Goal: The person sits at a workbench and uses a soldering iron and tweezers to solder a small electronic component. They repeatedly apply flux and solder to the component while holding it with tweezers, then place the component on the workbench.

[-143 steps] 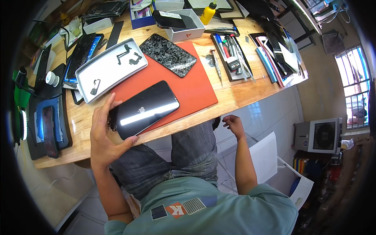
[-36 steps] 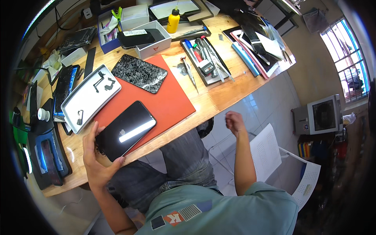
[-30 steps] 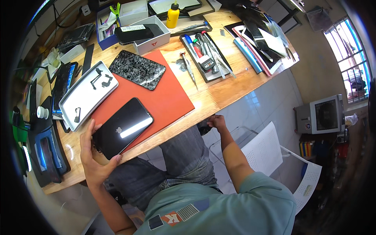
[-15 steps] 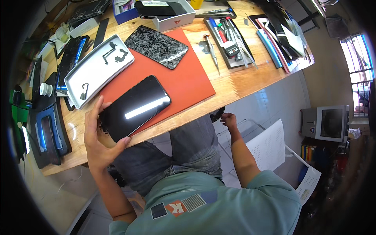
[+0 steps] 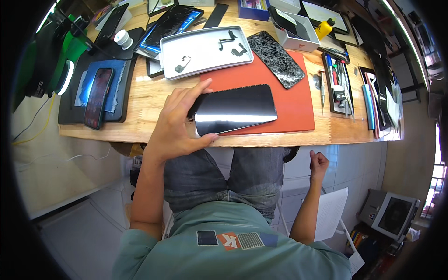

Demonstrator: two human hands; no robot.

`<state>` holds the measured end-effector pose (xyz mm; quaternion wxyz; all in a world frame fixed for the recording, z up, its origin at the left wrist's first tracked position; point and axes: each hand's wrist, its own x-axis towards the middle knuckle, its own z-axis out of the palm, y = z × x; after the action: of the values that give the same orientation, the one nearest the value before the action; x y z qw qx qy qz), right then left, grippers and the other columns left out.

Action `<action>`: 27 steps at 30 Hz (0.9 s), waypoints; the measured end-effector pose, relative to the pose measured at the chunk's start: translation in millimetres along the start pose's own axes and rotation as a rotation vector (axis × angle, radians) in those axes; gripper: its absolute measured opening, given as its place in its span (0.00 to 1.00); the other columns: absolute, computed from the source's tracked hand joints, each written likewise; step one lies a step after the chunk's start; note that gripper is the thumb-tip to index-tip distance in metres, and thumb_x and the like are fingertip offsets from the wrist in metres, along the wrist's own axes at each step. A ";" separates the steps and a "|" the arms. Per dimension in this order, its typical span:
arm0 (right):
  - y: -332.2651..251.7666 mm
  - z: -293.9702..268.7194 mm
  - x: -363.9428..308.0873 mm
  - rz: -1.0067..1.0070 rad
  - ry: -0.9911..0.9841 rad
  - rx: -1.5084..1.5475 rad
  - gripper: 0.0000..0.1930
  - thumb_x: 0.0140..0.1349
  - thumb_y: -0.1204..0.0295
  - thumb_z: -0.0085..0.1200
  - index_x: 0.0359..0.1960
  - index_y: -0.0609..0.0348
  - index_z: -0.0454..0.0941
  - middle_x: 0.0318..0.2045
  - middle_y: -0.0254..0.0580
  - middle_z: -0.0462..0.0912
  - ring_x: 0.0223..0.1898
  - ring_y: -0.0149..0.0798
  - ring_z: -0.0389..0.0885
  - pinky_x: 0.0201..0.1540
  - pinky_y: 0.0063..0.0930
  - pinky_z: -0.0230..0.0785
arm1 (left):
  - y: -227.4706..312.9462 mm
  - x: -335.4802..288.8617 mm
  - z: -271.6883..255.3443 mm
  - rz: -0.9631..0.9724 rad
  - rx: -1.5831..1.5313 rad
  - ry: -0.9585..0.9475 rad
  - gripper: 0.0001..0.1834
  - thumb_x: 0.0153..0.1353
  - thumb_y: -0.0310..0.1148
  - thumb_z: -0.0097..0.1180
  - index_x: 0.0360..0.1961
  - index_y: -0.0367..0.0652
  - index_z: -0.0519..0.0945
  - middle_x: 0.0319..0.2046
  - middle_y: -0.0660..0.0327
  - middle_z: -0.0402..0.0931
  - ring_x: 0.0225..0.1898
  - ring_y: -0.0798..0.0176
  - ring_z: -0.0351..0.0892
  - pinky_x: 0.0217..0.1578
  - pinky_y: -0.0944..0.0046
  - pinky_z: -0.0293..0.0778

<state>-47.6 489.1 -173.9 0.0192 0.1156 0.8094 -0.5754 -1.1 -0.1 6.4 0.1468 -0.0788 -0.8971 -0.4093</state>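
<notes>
My left hand (image 5: 178, 120) grips the left end of a black glossy phone screen (image 5: 235, 112), thumb on the near edge and fingers at the far one. The screen lies on an orange mat (image 5: 298, 122) at the table's front edge, a bright reflection across it. Small dark bits show at its left end, beside my palm. Beyond it lies a black panel with a white marbled pattern (image 5: 276, 58). A white tray (image 5: 204, 50) holding a few small dark parts stands just behind my left hand. My right hand (image 5: 319, 164) is closed beside my lap, below table height; what it may hold is hidden.
A screwdriver (image 5: 322, 88) and a black tool tray (image 5: 337, 106) are at the right. A lit phone (image 5: 99, 99) lies on a blue cloth at the left, near a green lamp (image 5: 56, 77). A white box (image 5: 298, 43) and a yellow bottle (image 5: 325, 29) stand behind.
My view has swung left, so the table now looks level. My left hand keeps its grip on the screen. The right hand has turned, its fingers now curled into a fist.
</notes>
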 end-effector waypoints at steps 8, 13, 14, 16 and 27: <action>-148.8 19.4 -17.1 -0.550 -0.109 0.266 0.20 0.69 0.69 0.64 0.20 0.57 0.68 0.18 0.27 0.68 0.20 0.21 0.59 0.24 0.21 0.47 | 0.6 -3.6 1.2 0.015 -0.016 0.024 0.56 0.41 0.36 0.78 0.75 0.41 0.66 0.57 0.53 0.80 0.56 0.48 0.75 0.64 0.52 0.68; -207.6 81.5 -26.1 -0.652 -0.240 0.228 0.14 0.63 0.76 0.67 0.23 0.61 0.74 0.20 0.29 0.72 0.22 0.22 0.64 0.26 0.20 0.53 | -0.1 3.3 -1.8 -0.040 -0.026 -0.042 0.60 0.40 0.38 0.80 0.77 0.42 0.64 0.59 0.51 0.78 0.62 0.49 0.75 0.67 0.52 0.68; -218.9 91.4 -30.5 -0.658 -0.312 0.157 0.13 0.61 0.76 0.69 0.23 0.62 0.75 0.20 0.31 0.74 0.23 0.24 0.66 0.26 0.21 0.55 | 0.2 4.0 -1.5 -0.043 -0.039 -0.047 0.61 0.40 0.39 0.81 0.77 0.42 0.63 0.59 0.51 0.78 0.63 0.49 0.74 0.68 0.52 0.67; -243.7 112.1 -38.6 -0.776 -0.415 -0.062 0.11 0.57 0.76 0.72 0.27 0.63 0.79 0.23 0.36 0.77 0.24 0.28 0.71 0.27 0.23 0.60 | 2.8 2.2 -2.7 -0.054 -0.056 -0.057 0.63 0.40 0.41 0.83 0.78 0.42 0.61 0.60 0.51 0.78 0.65 0.48 0.73 0.69 0.51 0.66; -290.7 137.9 -51.7 -0.760 -0.492 -0.202 0.05 0.62 0.76 0.69 0.36 0.62 0.85 0.25 0.29 0.81 0.25 0.20 0.73 0.27 0.15 0.62 | 3.3 6.3 -16.6 0.005 -0.025 0.021 0.49 0.51 0.38 0.78 0.74 0.42 0.68 0.49 0.50 0.85 0.55 0.50 0.83 0.61 0.54 0.75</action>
<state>-72.2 261.0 57.6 0.0098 -0.3316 0.8178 -0.4703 -2.9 -10.3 21.2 0.1563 -0.0785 -0.8902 -0.4207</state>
